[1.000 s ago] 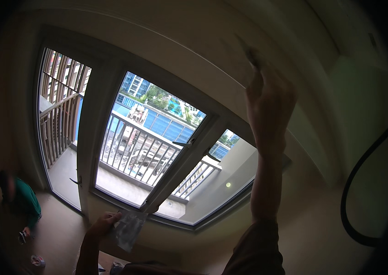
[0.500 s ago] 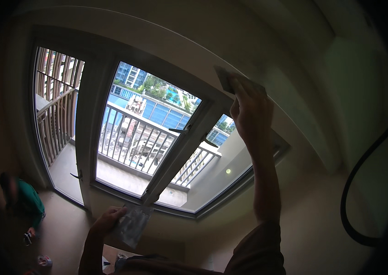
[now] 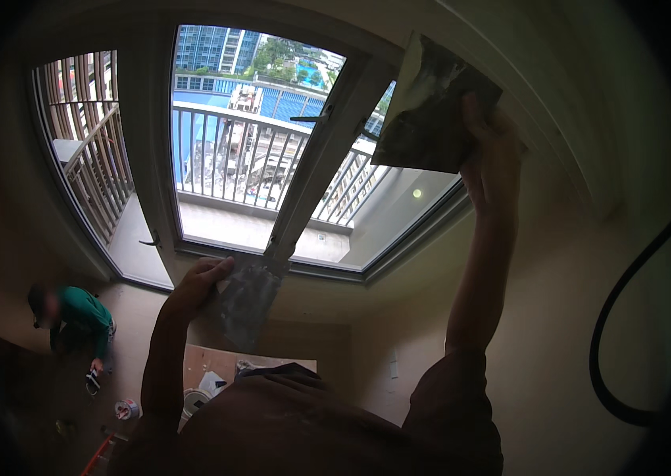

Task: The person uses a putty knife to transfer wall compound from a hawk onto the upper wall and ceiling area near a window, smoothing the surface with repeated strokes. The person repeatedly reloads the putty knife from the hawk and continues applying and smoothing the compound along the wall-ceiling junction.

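My right hand (image 3: 496, 159) is raised at the upper right, its fingers closed on the edge of a flat, dark putty blade (image 3: 434, 107). Pale smears mark that blade's broad face, which is turned toward me in front of the window. Lower and to the left, my left hand (image 3: 195, 289) grips a second flat grey putty blade (image 3: 249, 301) by its corner, thumb on top. Grey streaks cover this one too, and it hangs tilted below the window frame. Above the right blade runs the pale ceiling ledge (image 3: 546, 131); a gap seems to separate them.
Glazed windows and a balcony railing (image 3: 232, 155) lie ahead. At left a person in a green top (image 3: 85, 313) bends over, holding a small object. Below are a tin (image 3: 126, 409), a white bucket (image 3: 194, 401), and an orange-red bar (image 3: 97, 456). A black cable (image 3: 596, 349) loops at right.
The right blade has come down from the ledge and turned from nearly edge-on to face me. My left hand and its blade have risen. The view has tilted, bringing more floor into sight.
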The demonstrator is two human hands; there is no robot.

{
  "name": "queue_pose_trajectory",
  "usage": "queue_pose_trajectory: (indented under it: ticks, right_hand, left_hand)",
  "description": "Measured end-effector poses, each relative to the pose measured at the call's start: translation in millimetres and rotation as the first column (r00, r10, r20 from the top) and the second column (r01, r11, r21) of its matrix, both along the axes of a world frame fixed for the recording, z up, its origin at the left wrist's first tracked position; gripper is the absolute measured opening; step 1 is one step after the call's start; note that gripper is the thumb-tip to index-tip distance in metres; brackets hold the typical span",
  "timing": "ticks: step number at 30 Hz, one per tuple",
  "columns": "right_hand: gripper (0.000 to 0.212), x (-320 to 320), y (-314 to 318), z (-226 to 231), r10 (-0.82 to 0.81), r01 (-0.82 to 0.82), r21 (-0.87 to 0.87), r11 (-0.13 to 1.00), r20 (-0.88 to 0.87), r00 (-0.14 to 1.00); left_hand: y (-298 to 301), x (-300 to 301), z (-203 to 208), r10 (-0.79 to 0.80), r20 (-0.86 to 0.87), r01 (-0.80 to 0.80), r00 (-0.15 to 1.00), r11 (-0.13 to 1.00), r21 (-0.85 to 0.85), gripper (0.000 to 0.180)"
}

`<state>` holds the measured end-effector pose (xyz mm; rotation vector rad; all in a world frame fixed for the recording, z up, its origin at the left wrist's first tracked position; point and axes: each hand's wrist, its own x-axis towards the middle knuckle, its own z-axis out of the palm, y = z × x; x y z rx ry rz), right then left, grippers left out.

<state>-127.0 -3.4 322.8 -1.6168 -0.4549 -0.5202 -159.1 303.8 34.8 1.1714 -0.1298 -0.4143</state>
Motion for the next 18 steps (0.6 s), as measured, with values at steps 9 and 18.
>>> queue_pose_trajectory:
  ticks: [9, 18]
  right_hand:
    - [0.021, -103.8, -22.7, -163.7, -0.024, 0.442, -0.431, 0.787, 0.694, 0.72]
    - [0.014, -134.7, -77.6, -248.9, -0.134, 0.585, -0.459, 0.669, 0.699, 0.702]
  left_hand:
    - [-95.3, 13.6, 76.9, -0.099, 0.055, 0.089, 0.994, 0.981, 0.172, 0.04]
    - [-188.1, 20.3, 78.9, -0.067, -0.032, 0.071, 0.997, 0.981, 0.182, 0.044]
